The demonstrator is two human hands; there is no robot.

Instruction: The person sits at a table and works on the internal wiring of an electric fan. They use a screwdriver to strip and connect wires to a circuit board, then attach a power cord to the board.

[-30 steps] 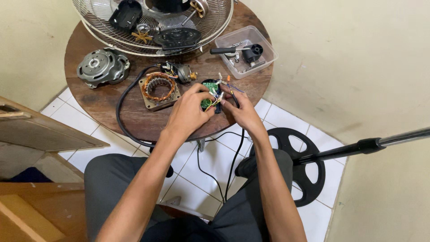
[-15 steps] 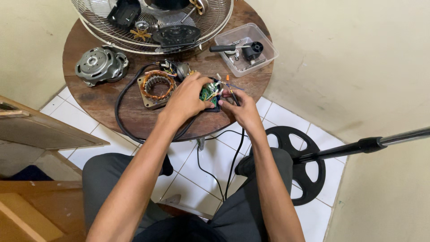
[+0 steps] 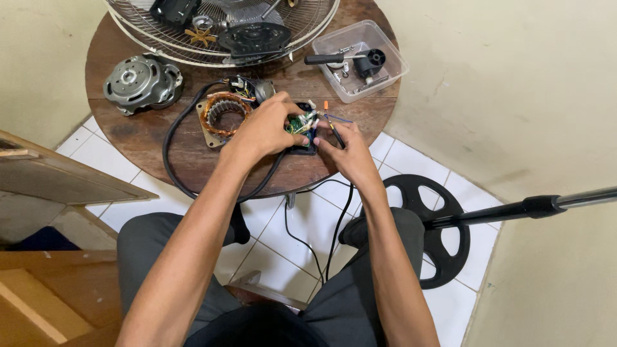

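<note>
I see the left hand (image 3: pixel 267 132) clamped on a small green circuit board (image 3: pixel 299 125) at the near edge of the round wooden table (image 3: pixel 148 144). The right hand (image 3: pixel 350 151) pinches a thin dark tool (image 3: pixel 335 133) at its wires. I judge the work unfinished: the copper stator (image 3: pixel 222 112) and the grey motor housing (image 3: pixel 138 80) lie apart.

Change noted: my left hand (image 3: pixel 267 128) and right hand (image 3: pixel 347 151) sit higher in frame; table (image 3: pixel 148 138) view shifted downward.
</note>
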